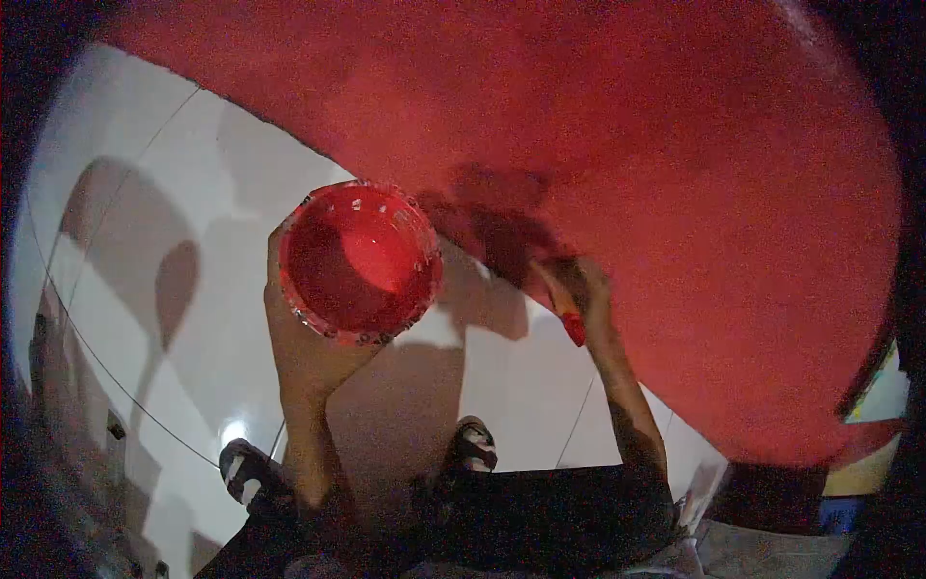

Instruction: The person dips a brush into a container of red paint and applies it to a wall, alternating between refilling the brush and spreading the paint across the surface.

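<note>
In the head view, the left hand (294, 343) holds a round container (431, 280) of red liquid (371, 253), its fingers curved around the outside and largely hidden beneath it, so how far they spread cannot be told. The open top faces the camera, with red smears and pale flecks along the rim; part of the liquid beyond the fingers is bright, the rest in shadow. The right hand (585, 285), apart from the container, is closed around a small tool with a bright red end (575, 329) that shows on the near side of the fingers, toward the wrist. The tool's far end is lost in a dark patch beyond the fingertips, and whether it touches the broad red surface (675, 193) there cannot be told. That surface stretches beyond and to the right of the right fingers, while white tiles (145, 318) lie to the left of the left fingers, crossed by shadows. Nearer the body than both sets of fingers are two feet in dark-strapped footwear (476, 446).
</note>
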Demonstrator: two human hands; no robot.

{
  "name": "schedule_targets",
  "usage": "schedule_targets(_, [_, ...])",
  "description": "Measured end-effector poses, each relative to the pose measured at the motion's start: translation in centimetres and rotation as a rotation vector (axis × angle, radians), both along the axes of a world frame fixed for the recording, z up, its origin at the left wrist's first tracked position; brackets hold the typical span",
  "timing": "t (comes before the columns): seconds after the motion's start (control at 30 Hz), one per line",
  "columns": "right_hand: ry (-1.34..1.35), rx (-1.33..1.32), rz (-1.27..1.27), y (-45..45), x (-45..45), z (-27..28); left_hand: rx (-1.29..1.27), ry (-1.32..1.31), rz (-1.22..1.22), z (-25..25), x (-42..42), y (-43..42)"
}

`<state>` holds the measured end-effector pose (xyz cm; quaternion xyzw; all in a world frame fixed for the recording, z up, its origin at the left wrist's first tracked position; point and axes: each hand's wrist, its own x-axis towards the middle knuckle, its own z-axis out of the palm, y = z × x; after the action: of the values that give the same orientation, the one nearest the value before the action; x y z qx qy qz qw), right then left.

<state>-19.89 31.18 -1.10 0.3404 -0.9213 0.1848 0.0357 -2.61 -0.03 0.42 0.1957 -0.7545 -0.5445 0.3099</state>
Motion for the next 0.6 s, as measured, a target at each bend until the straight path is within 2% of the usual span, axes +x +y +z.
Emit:
schedule_targets(0.03, [-0.291, -0.176, -0.156, -0.8, 0.1, 2.9, 0.001, 0.003, 0.000, -0.1, -0.1, 0.1])
schedule_targets(0.07, [-0.293, 0.049, -0.244, -3.0, -0.5, 7.5, 0.001, 0.006, 0.000, -0.3, -0.1, 0.3])
schedule_targets(0.13, [0.184, 0.212, -0.191, -3.5, -0.7, 9.3, 0.000, 0.009, -0.003, -0.4, -0.2, 0.4])
schedule_targets(0.2, [0.705, 0.107, -0.109, -2.5, -0.9, 8.6, 0.001, 0.012, -0.002, -0.5, -0.3, 0.4])
schedule_targets(0.37, [0.939, -0.066, -0.474, 6.1, -4.1, 10.0, -0.007, -0.003, -0.014, 0.0, -0.7, 0.6])
schedule_targets(0.43, [0.769, -0.301, -0.369, 5.3, -4.2, 8.1, -0.007, -0.001, -0.017, 0.1, -0.8, 0.8])
schedule_targets(0.5, [0.964, 0.073, 0.080, 0.9, -2.0, 4.2, -0.004, -0.003, -0.021, 0.1, -0.7, 0.7])
schedule_targets(0.53, [0.663, 0.190, 0.103, 0.8, -0.9, 1.9, 0.001, 0.000, -0.030, 0.2, -0.6, 0.8])
schedule_targets(0.57, [0.023, 0.407, -0.353, -2.4, 0.5, 1.1, -0.001, 0.003, -0.038, 0.2, -0.8, 0.9])
schedule_targets(0.6, [0.128, 0.226, -0.142, -0.3, 0.9, -2.9, -0.001, 0.002, -0.043, 0.3, -0.8, 0.9])
